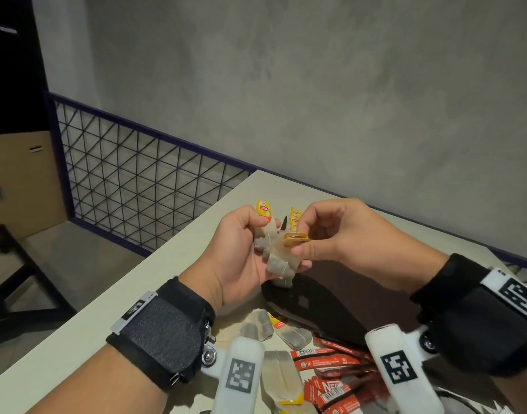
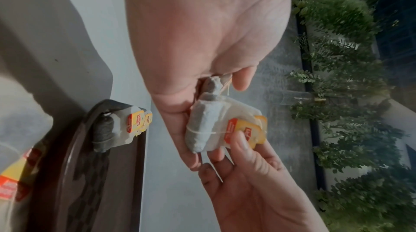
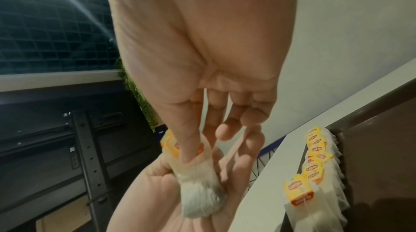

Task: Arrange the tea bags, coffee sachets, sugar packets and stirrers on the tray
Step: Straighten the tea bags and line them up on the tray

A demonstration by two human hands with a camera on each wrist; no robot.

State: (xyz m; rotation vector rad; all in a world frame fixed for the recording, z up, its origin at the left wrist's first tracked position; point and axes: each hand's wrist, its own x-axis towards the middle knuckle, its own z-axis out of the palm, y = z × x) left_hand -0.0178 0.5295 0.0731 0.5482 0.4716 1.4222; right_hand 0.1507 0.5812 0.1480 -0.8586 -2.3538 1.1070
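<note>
While both hands are raised above the table point(image 1: 154, 276), the left hand point(image 1: 241, 258) holds a small bunch of tea bags point(image 1: 278, 261) in its curled fingers, palm turned inward; one yellow Lipton tag point(image 1: 263, 211) sticks up past its thumb. Right hand point(image 1: 343, 237) pinches the yellow tag point(image 1: 296, 239) of one bag in that bunch between thumb and forefinger; left wrist view shows the thumb point(image 2: 242, 140) lying on the tag face. Hands touch at the bunch.

Below the hands: dark brown tray point(image 1: 340, 297) on the table. Right wrist view shows a row of tea bags point(image 3: 315, 162) at the tray's far end, overlapping, tags facing outward over the rim.

Nearer the body, on the table: loose tea bags point(image 1: 286, 333) just beside the tray's near edge, and a heap of red coffee sachets point(image 1: 331, 375) next to them, partly hidden by the wrist cameras.

Beyond the table: wire mesh railing point(image 1: 143, 186), grey concrete wall point(image 1: 316, 85).
</note>
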